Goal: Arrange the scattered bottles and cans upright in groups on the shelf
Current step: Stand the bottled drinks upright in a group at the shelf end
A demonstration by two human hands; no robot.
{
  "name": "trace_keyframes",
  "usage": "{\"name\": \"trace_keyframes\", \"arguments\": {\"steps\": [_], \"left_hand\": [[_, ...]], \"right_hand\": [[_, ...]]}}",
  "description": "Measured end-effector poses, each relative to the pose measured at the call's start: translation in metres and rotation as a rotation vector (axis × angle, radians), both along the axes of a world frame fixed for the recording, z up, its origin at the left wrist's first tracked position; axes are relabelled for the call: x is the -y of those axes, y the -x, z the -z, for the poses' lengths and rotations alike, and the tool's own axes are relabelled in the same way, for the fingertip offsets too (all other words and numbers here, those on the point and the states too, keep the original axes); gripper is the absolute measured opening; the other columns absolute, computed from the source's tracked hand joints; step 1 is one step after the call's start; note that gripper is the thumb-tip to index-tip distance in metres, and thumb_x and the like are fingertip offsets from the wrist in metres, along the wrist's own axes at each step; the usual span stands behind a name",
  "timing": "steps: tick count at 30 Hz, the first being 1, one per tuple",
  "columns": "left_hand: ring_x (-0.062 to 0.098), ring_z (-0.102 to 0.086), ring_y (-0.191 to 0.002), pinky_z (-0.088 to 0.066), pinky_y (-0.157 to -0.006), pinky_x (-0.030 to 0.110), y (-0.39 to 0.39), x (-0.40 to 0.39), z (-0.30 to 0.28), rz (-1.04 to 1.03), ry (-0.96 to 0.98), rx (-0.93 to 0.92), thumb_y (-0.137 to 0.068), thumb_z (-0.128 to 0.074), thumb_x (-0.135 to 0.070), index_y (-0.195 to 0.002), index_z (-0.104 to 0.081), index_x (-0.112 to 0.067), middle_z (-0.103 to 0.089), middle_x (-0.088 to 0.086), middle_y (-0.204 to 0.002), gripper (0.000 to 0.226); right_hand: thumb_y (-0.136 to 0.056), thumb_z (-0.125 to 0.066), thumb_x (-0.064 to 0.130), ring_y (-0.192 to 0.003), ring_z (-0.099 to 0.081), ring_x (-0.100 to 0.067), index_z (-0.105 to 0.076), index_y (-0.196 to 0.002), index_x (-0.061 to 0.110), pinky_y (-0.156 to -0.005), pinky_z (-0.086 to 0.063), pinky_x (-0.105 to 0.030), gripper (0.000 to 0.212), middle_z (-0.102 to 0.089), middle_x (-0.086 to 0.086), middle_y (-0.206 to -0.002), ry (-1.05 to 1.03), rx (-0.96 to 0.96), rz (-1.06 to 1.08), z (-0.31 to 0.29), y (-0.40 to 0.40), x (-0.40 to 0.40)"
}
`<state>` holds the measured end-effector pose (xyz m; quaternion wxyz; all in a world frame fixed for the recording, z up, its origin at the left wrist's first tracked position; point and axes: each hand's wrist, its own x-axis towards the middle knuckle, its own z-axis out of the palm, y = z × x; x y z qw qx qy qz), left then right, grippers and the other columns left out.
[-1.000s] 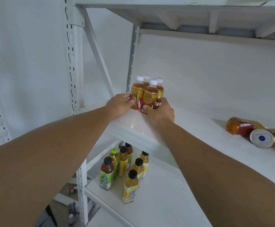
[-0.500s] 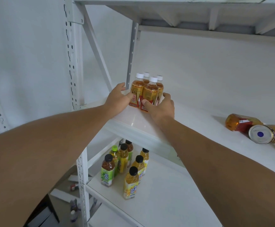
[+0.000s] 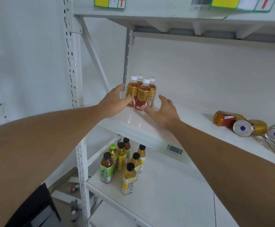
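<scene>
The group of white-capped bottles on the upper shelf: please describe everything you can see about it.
The white-capped bottles are four small clear plastic bottles of amber drink with orange and red labels. They stand upright, packed tightly in a square, at the left rear corner of the shelf. The left hand touches their left side; the right hand's thumb touches the front bottle's base.

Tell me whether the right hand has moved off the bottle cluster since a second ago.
Yes. The right hand has opened and drawn back to the right of the four upright bottles; only its thumb tip still appears to touch the front bottle's base. Earlier it gripped them.
</scene>
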<state>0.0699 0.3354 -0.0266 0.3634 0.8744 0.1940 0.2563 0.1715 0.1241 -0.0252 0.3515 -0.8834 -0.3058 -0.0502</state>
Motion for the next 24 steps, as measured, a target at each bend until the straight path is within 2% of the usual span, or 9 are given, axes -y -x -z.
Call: {"name": "trace_keyframes", "arguments": {"steps": [7, 13, 16, 21, 24], "left_hand": [[0.028, -0.04, -0.151, -0.034, -0.116, 0.048, 0.039, 0.053, -0.012, -0.041, -0.153, -0.096, -0.087, -0.056, -0.078, -0.163, -0.029, -0.036, -0.038, 0.0, -0.168, 0.091], [0.029, -0.041, -0.15, -0.034, -0.113, 0.046, 0.072, 0.119, -0.017, -0.071, -0.165, -0.142, -0.076, -0.047, -0.087, -0.16, -0.034, -0.038, -0.041, 0.001, -0.166, 0.099], [0.028, -0.043, -0.148, -0.034, -0.106, 0.04, 0.087, 0.146, -0.022, -0.084, -0.187, -0.164, -0.078, -0.047, -0.085, -0.16, -0.035, -0.038, -0.043, 0.001, -0.165, 0.095], [0.03, -0.035, -0.154, -0.03, -0.119, 0.048, 0.112, 0.178, -0.031, -0.152, -0.232, -0.192, -0.092, -0.053, -0.075, -0.163, -0.031, -0.036, -0.036, 0.002, -0.169, 0.084], [0.03, -0.031, -0.156, -0.028, -0.123, 0.051, 0.125, 0.194, -0.038, -0.171, -0.239, -0.224, -0.091, -0.052, -0.077, -0.165, -0.028, -0.034, -0.031, 0.003, -0.171, 0.089]], "right_hand": [[-0.077, -0.052, 0.094, -0.156, -0.03, -0.032, -0.026, -0.168, 0.028, -0.121, -0.035, -0.056, 0.115, -0.025, -0.004, -0.174, 0.099, 0.037, -0.099, -0.013, 0.021, 0.065], [-0.086, -0.041, 0.093, -0.157, -0.029, -0.035, -0.027, -0.168, 0.03, -0.121, -0.03, -0.057, 0.104, -0.028, -0.006, -0.174, 0.233, 0.129, -0.164, -0.025, 0.034, 0.127], [-0.089, -0.031, 0.092, -0.157, -0.027, -0.035, -0.025, -0.168, 0.032, -0.123, -0.029, -0.059, 0.099, -0.027, -0.006, -0.174, 0.322, 0.179, -0.197, -0.033, 0.037, 0.151], [-0.092, -0.028, 0.089, -0.157, -0.028, -0.034, -0.027, -0.168, 0.034, -0.123, -0.028, -0.057, 0.093, -0.028, -0.003, -0.174, 0.316, 0.186, -0.244, -0.036, 0.05, 0.18], [-0.092, -0.028, 0.089, -0.156, -0.029, -0.034, -0.027, -0.168, 0.036, -0.122, -0.03, -0.057, 0.092, -0.028, -0.002, -0.174, 0.33, 0.187, -0.252, -0.034, 0.056, 0.194]]}}
